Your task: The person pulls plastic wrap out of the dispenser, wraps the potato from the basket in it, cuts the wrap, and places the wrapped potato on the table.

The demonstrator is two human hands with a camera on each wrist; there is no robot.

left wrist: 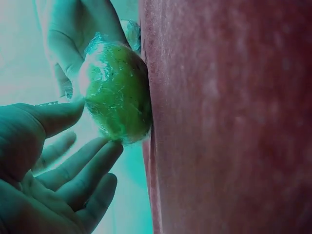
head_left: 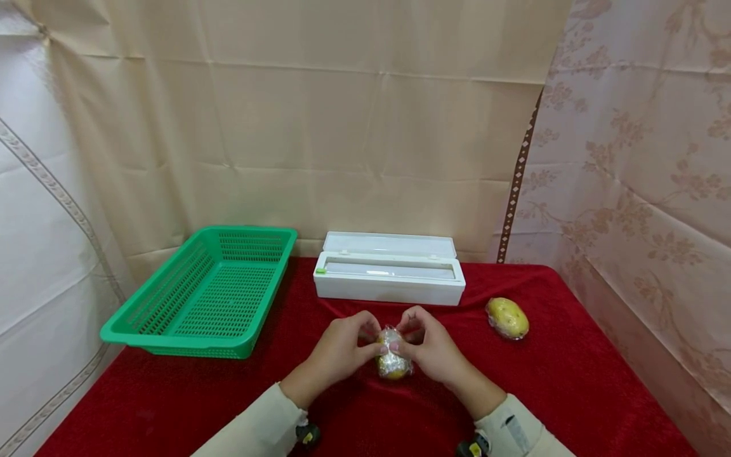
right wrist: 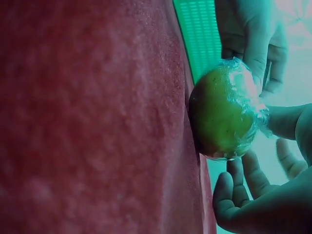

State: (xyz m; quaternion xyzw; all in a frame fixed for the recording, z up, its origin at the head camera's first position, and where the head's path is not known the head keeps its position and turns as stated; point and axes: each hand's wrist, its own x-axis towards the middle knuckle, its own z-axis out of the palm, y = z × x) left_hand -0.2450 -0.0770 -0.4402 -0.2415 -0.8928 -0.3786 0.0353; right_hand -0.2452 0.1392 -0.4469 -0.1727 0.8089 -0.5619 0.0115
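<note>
A yellow potato (head_left: 395,373) wrapped in cling film (head_left: 389,336) rests on the red cloth, between the two hands. My left hand (head_left: 342,343) holds it from the left, its thumb against the bunched film. In the left wrist view, that hand's fingertips (left wrist: 115,147) touch the potato's side. From the right, my right hand (head_left: 436,349) holds the same potato, thumb on the film near the other thumb. The right wrist view shows the film gathered in a crumpled tuft (right wrist: 263,119) at this thumb. The palms are partly hidden in the head view.
A white cling film dispenser (head_left: 391,291) with its lid raised stands behind the hands. On the right lies another film-wrapped potato (head_left: 510,318). At the left is a green plastic basket (head_left: 259,324). Curtains hang behind and beside the red-covered table (head_left: 571,381).
</note>
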